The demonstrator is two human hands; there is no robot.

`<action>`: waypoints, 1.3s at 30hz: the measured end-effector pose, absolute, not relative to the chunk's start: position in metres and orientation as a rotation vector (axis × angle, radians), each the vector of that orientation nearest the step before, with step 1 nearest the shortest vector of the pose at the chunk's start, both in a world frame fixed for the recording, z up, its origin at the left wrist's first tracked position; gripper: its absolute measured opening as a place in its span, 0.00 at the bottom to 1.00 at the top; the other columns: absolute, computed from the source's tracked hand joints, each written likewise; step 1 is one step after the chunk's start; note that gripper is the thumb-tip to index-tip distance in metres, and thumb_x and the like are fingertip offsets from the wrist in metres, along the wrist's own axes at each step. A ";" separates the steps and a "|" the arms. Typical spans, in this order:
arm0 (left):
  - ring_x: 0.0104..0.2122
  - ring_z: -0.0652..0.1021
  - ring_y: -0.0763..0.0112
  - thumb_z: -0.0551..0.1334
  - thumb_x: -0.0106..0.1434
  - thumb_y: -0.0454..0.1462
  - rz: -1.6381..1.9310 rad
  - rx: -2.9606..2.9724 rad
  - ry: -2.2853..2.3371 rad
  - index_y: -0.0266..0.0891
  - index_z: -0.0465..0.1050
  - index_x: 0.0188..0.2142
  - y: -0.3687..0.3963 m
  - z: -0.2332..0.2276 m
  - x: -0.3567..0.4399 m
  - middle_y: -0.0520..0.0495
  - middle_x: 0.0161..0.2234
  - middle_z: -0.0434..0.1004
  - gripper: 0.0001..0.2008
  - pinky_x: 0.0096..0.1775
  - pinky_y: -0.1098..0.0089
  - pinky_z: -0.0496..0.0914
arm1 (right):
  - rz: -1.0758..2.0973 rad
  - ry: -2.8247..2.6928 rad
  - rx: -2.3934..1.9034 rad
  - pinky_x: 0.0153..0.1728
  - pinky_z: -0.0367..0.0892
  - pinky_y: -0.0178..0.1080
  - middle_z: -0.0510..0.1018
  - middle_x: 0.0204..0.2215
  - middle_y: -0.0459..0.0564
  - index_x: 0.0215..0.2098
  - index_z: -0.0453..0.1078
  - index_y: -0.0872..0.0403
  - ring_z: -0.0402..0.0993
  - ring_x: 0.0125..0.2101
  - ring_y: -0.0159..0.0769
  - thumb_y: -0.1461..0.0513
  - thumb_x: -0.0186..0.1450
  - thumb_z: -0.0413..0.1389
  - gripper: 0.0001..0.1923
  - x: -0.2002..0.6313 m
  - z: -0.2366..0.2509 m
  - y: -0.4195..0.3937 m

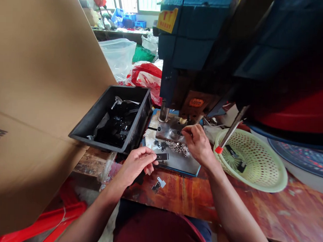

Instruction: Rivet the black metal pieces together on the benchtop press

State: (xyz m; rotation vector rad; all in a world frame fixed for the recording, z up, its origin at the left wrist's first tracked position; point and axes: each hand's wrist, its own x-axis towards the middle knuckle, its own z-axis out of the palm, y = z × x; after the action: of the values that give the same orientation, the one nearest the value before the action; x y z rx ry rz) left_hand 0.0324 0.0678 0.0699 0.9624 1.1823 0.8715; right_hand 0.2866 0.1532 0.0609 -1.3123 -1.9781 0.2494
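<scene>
left hand pinches black strip | right hand fingertips closed at press plate, grip unclear

We see daylight pouring in from the windows at twelve o'clock, where the panes wash out to near white. The cardboard sheet at nine o'clock is evenly bright, while the press machine at one to two o'clock sinks into deep shadow with little detail. The worktop shows a soft sheen. Straight lines bow toward the edges, and the near corners look stretched and slightly soft.
</scene>
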 end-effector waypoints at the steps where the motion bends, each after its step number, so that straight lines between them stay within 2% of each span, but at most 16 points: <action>1: 0.23 0.76 0.74 0.70 0.60 0.49 0.870 0.964 1.180 0.36 0.75 0.35 0.067 0.070 0.033 0.45 0.30 0.82 0.17 0.24 0.74 0.66 | 0.244 -1.980 -1.321 0.48 0.70 0.48 0.75 0.39 0.53 0.41 0.70 0.50 0.73 0.43 0.45 0.58 0.74 0.53 0.06 0.284 0.062 0.162; 5: 0.23 0.76 0.73 0.69 0.60 0.49 0.870 0.975 1.187 0.37 0.75 0.35 0.064 0.067 0.031 0.45 0.31 0.82 0.17 0.25 0.74 0.65 | 0.274 -1.971 -1.345 0.48 0.69 0.49 0.75 0.35 0.52 0.36 0.70 0.50 0.73 0.42 0.46 0.57 0.72 0.54 0.07 0.279 0.056 0.184; 9: 0.23 0.76 0.74 0.69 0.61 0.48 0.864 0.976 1.205 0.37 0.75 0.35 0.064 0.063 0.026 0.44 0.31 0.83 0.16 0.25 0.73 0.65 | 0.397 -1.872 -1.298 0.45 0.69 0.46 0.75 0.36 0.51 0.39 0.73 0.50 0.74 0.40 0.43 0.54 0.72 0.54 0.10 0.286 0.050 0.189; 16: 0.24 0.77 0.73 0.68 0.61 0.49 0.851 0.990 1.202 0.37 0.74 0.35 0.065 0.064 0.027 0.44 0.31 0.83 0.17 0.26 0.73 0.65 | 0.457 -1.796 -1.382 0.44 0.69 0.45 0.78 0.38 0.53 0.38 0.76 0.52 0.75 0.39 0.43 0.50 0.69 0.55 0.16 0.289 0.054 0.197; 22: 0.24 0.78 0.72 0.68 0.61 0.50 0.843 0.999 1.209 0.37 0.74 0.34 0.062 0.066 0.028 0.43 0.32 0.83 0.18 0.26 0.73 0.65 | 0.423 -1.829 -1.377 0.46 0.70 0.45 0.79 0.39 0.53 0.40 0.77 0.51 0.75 0.40 0.42 0.51 0.68 0.55 0.15 0.283 0.047 0.199; 30: 0.24 0.78 0.72 0.69 0.61 0.50 0.846 1.015 1.205 0.37 0.75 0.34 0.064 0.067 0.030 0.44 0.31 0.83 0.18 0.26 0.73 0.66 | 0.441 -1.782 -1.356 0.44 0.71 0.47 0.79 0.37 0.52 0.36 0.76 0.51 0.75 0.38 0.42 0.51 0.67 0.56 0.14 0.281 0.050 0.200; 33: 0.23 0.78 0.73 0.69 0.62 0.50 0.861 1.005 1.200 0.36 0.78 0.35 0.066 0.064 0.031 0.44 0.31 0.83 0.18 0.25 0.73 0.66 | 0.438 -1.675 -1.387 0.43 0.71 0.46 0.79 0.37 0.52 0.37 0.74 0.51 0.75 0.37 0.41 0.51 0.68 0.57 0.13 0.284 0.054 0.189; 36: 0.22 0.76 0.74 0.69 0.63 0.51 0.878 0.986 1.191 0.36 0.80 0.37 0.072 0.061 0.032 0.44 0.31 0.83 0.19 0.24 0.72 0.66 | 0.418 -1.585 -1.446 0.42 0.71 0.46 0.79 0.37 0.52 0.41 0.75 0.51 0.75 0.37 0.41 0.53 0.70 0.56 0.11 0.286 0.059 0.161; 39: 0.22 0.76 0.74 0.69 0.63 0.49 0.918 0.970 1.181 0.35 0.82 0.37 0.080 0.062 0.037 0.42 0.31 0.84 0.18 0.24 0.73 0.65 | 0.451 -1.698 -1.389 0.42 0.73 0.46 0.80 0.38 0.51 0.44 0.76 0.50 0.76 0.38 0.41 0.53 0.73 0.55 0.11 0.285 0.065 0.124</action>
State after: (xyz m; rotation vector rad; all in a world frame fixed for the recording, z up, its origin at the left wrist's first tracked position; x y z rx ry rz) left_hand 0.0374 0.0796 0.0619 0.9703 1.1810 0.9177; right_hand 0.2854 0.1238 0.0654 -1.3891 -1.6979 0.4513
